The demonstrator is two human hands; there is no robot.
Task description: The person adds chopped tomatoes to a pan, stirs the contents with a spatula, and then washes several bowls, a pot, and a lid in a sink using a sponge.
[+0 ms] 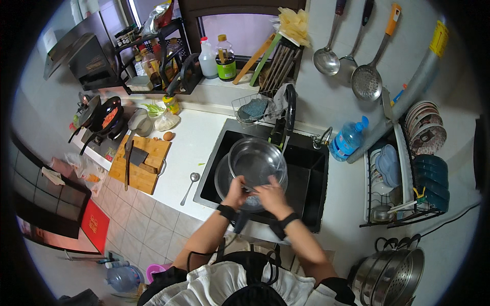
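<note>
A shiny metal bowl (254, 158) is tilted above the black sink (306, 179), under the black faucet (291, 109), with a stream of water running into it. My left hand (236, 194) grips its near rim. Beside it, my right hand (271, 194) is at the same rim, fingers bent; whether it grips the bowl is unclear. Below, a second, wider metal basin (226, 179) sits in the sink, partly hidden by the upper bowl. Both wrists wear black bands.
Left of the sink lie a metal spoon (189, 188), an egg (168, 135) and a wooden cutting board (147, 181) with a cleaver (138, 157). A wire basket (245, 120) hangs behind. A blue-labelled bottle (346, 139) and a dish rack (386, 216) stand right.
</note>
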